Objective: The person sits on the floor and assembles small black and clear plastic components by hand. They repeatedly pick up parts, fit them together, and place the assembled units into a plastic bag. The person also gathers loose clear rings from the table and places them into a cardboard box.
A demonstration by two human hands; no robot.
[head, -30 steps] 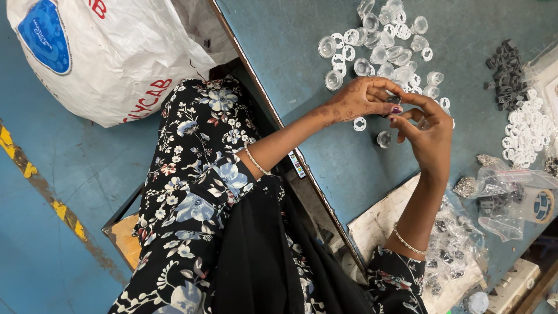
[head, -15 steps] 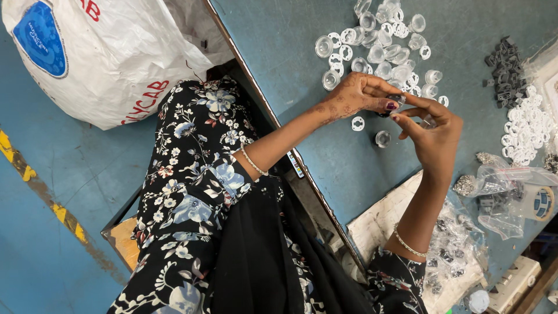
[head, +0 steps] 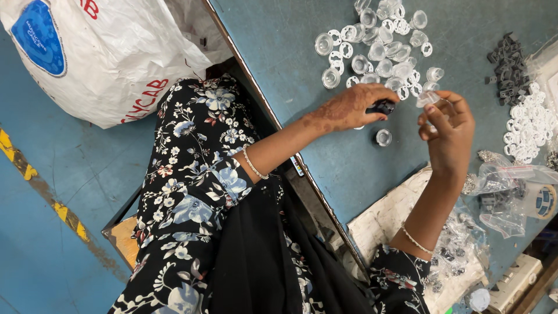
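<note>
hands drawn apart, left hand (head: pixel 354 107) now pinching small dark part (head: pixel 383 106), right hand (head: pixel 447 125) lifting clear cap (head: pixel 427 97)

— What's in each hand?
— A small dark part (head: pixel 383 106), pinched in the left fingers just above the bench (head: pixel 302 52); a clear plastic cap (head: pixel 427 97), tilted at the right fingertips, raised.

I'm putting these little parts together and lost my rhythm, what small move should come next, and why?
Probably bring the right hand across to the left hand. The left pinches a small dark piece, the right holds a clear cap at its fingertips, and the two parts sit apart above the blue table.
</note>
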